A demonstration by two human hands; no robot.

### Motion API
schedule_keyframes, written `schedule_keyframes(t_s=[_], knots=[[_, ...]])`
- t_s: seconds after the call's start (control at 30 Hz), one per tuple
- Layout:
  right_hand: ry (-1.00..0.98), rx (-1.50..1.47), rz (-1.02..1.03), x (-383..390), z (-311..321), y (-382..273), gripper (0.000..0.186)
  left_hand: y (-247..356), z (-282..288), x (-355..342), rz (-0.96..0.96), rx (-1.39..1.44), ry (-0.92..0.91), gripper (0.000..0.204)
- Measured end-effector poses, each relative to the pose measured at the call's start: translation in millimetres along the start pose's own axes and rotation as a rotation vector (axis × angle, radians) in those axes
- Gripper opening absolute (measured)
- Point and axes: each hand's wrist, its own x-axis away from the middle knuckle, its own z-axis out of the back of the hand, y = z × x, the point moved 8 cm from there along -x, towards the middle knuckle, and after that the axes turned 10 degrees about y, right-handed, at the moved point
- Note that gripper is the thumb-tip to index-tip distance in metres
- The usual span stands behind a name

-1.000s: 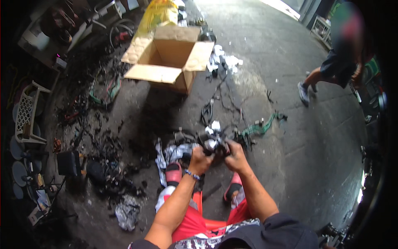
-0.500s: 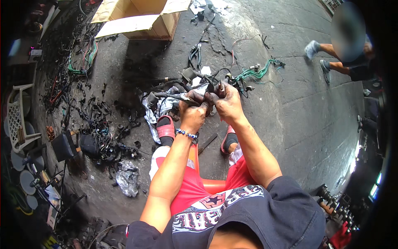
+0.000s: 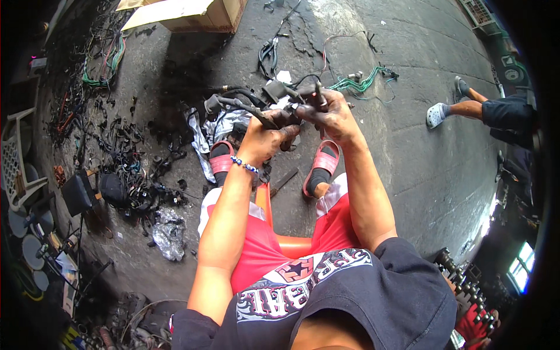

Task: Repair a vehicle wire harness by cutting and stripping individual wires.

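Closing its fingers round a thick, dull black cable [image 3: 248, 108], the left hand [image 3: 265, 139] meets the right hand [image 3: 333, 112] above the dark, grimy floor [image 3: 420, 175], just beyond the feet. The cable curves leftward and ends in a dusty grey-black cylindrical cap [image 3: 213, 105]; its sheath looks matt and scuffed. Clenched too, the right hand holds a slim, dark, rod-like object [image 3: 318, 95] that juts upward; its kind is unclear. Crumpled whitish sheeting [image 3: 199, 137] lies below the cable, and green wires [image 3: 364, 84] lie to the right.
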Motion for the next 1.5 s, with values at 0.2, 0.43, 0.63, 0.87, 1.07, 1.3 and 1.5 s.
schedule_keyframes(t_s=[0.2, 0.43, 0.63, 0.87, 1.07, 1.3, 1.5], knots=[[0.317, -0.231, -0.105, -5, 30, 13, 0.010, -3, -2, 2, 0.016, 0.149, -0.112, 0.036], [0.480, -0.643, -0.357, -7, 55, 34, 0.013, -48, -10, -11, -0.051, -0.123, -0.130, 0.053], [0.649, -0.761, -0.343, -15, 101, 56, 0.008, -13, -27, -9, -0.169, -0.082, -0.005, 0.009], [0.659, -0.699, -0.324, -16, 90, 54, 0.007, -6, -20, 5, 0.010, 0.141, 0.104, 0.016], [0.428, -0.549, -0.322, -13, 53, 35, 0.009, 3, -13, 9, -0.023, 0.085, 0.183, 0.014], [0.225, -0.336, -0.354, -3, 25, 30, 0.009, 10, -10, 10, -0.177, -0.005, 0.242, 0.015], [0.230, -0.389, -0.336, -4, 30, 31, 0.007, 10, -17, 10, -0.127, 0.066, 0.189, 0.016]])
